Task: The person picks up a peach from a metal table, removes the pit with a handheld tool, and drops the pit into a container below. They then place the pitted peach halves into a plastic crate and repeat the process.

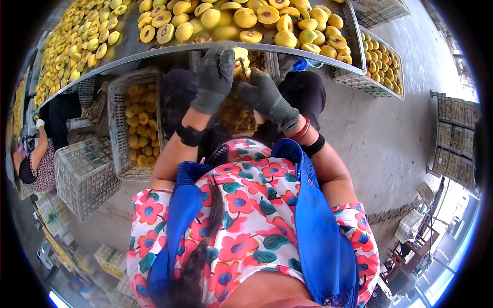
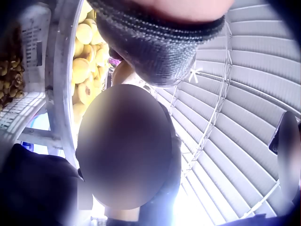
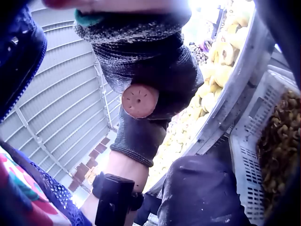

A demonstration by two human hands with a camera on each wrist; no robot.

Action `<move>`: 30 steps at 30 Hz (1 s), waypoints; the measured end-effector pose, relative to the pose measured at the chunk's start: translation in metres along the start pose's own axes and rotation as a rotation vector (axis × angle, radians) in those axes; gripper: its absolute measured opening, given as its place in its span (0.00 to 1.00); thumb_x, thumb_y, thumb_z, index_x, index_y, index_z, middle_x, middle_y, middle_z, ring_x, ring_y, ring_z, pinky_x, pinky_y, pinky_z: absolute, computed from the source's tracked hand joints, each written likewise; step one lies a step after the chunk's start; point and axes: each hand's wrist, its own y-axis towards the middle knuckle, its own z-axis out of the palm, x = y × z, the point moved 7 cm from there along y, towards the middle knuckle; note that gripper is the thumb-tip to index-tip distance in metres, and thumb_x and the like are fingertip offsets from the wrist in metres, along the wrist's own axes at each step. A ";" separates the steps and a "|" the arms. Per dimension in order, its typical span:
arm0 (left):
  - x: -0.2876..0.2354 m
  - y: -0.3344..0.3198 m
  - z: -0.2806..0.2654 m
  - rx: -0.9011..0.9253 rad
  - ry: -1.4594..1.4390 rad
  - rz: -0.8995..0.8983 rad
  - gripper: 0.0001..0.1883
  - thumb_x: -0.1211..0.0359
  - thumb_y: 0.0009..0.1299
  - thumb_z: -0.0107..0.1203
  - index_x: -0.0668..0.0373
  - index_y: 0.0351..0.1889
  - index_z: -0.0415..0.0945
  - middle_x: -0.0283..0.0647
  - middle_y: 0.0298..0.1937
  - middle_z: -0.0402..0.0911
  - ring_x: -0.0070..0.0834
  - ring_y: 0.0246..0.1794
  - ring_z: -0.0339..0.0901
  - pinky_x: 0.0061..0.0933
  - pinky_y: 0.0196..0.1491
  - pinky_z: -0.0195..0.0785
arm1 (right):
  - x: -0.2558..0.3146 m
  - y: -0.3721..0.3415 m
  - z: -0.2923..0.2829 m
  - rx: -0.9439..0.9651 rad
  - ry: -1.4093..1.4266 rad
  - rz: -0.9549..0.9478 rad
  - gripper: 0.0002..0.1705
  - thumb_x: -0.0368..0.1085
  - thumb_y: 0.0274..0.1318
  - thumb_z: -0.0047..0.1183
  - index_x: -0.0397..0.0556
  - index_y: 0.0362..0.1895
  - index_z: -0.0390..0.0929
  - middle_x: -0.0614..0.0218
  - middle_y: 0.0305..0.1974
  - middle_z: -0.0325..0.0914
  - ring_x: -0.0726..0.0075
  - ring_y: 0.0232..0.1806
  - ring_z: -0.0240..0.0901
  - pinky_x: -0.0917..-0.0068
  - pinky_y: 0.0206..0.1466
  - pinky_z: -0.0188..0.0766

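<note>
My gloved left hand (image 1: 214,77) holds a yellow peach (image 1: 240,53) just off the near edge of the metal table in the head view. Opposite it, my gloved right hand (image 1: 264,97) grips a small hand tool, whose thin dark tip meets the peach. The tool's round reddish-brown handle end (image 3: 139,101) pokes out of the fist in the right wrist view. Glove and fingers hide most of the handle. In the left wrist view the cuff of the left glove (image 2: 160,61) shows at the top, and the peach is largely hidden.
The metal table (image 1: 128,56) bears many cut yellow peaches. A crate (image 1: 115,97) of peach halves stands left of my legs, another crate (image 1: 354,77) right of the table. Brown scraps fill a white crate (image 3: 244,141) below the edge. Another person (image 1: 38,154) works at far left.
</note>
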 end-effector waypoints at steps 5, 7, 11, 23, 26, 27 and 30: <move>0.004 -0.011 -0.005 -0.038 -0.317 -0.162 0.14 0.66 0.70 0.49 0.64 0.49 0.72 0.45 0.43 0.77 0.37 0.42 0.76 0.33 0.47 0.70 | 0.001 -0.001 0.004 0.046 0.302 0.139 0.10 0.30 0.59 0.45 0.43 0.45 0.71 0.74 0.24 0.71 0.82 0.19 0.65 0.80 0.21 0.64; 0.004 -0.014 -0.007 -0.045 -0.239 -0.143 0.15 0.65 0.70 0.48 0.63 0.50 0.72 0.45 0.45 0.77 0.35 0.44 0.76 0.32 0.49 0.69 | -0.007 -0.001 0.009 0.120 0.354 0.224 0.09 0.30 0.60 0.45 0.43 0.45 0.70 0.73 0.23 0.71 0.82 0.19 0.65 0.80 0.21 0.64; 0.008 -0.016 -0.007 -0.067 -0.190 -0.183 0.17 0.63 0.70 0.47 0.63 0.51 0.73 0.46 0.47 0.78 0.33 0.48 0.76 0.30 0.52 0.68 | 0.003 -0.008 0.015 0.156 0.425 0.311 0.08 0.31 0.61 0.44 0.44 0.44 0.69 0.72 0.21 0.69 0.79 0.17 0.64 0.80 0.18 0.62; -0.003 -0.012 -0.006 -0.016 -0.390 -0.026 0.19 0.62 0.69 0.52 0.65 0.53 0.71 0.45 0.50 0.77 0.35 0.49 0.76 0.34 0.53 0.69 | 0.014 -0.014 0.015 0.263 0.399 0.289 0.05 0.33 0.62 0.47 0.44 0.38 0.69 0.72 0.22 0.68 0.77 0.17 0.64 0.79 0.16 0.60; 0.002 -0.012 -0.001 0.087 -0.545 -0.100 0.20 0.60 0.70 0.52 0.64 0.53 0.71 0.43 0.51 0.77 0.31 0.49 0.76 0.31 0.52 0.70 | 0.019 -0.019 0.011 0.274 0.322 0.303 0.06 0.34 0.62 0.47 0.45 0.33 0.69 0.72 0.19 0.67 0.78 0.15 0.63 0.80 0.15 0.59; 0.004 -0.012 0.000 0.125 -0.603 -0.130 0.20 0.60 0.70 0.52 0.64 0.54 0.71 0.43 0.51 0.77 0.29 0.49 0.76 0.30 0.52 0.70 | 0.019 -0.020 0.010 0.298 0.306 0.308 0.07 0.35 0.62 0.48 0.45 0.32 0.69 0.72 0.19 0.66 0.78 0.15 0.62 0.80 0.15 0.58; 0.007 -0.012 0.003 0.284 -0.637 -0.146 0.19 0.62 0.71 0.52 0.64 0.55 0.71 0.42 0.50 0.78 0.27 0.49 0.76 0.28 0.50 0.72 | 0.025 -0.024 0.012 0.347 0.349 0.359 0.10 0.36 0.61 0.48 0.46 0.28 0.68 0.74 0.16 0.64 0.79 0.13 0.60 0.81 0.14 0.55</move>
